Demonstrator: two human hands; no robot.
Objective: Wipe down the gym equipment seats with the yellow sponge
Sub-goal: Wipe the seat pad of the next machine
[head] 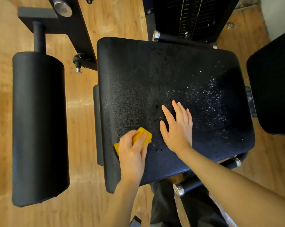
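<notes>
A wide black padded seat (138, 76) fills the middle of the view, with white droplets scattered over its right half. My left hand (132, 149) grips the yellow sponge (144, 134) and holds it against the seat's near left part. Only the sponge's top and left corner show past my fingers. My right hand (177, 126) lies flat on the seat just right of the sponge, fingers straight and spread, at the edge of the wet patch.
A black roller pad (38, 125) on a post stands to the left over the wooden floor (82, 194). The weight stack (189, 17) rises behind the seat. Another black pad (276, 82) sits at the right edge. A chrome-capped handle (179, 189) juts out near my legs.
</notes>
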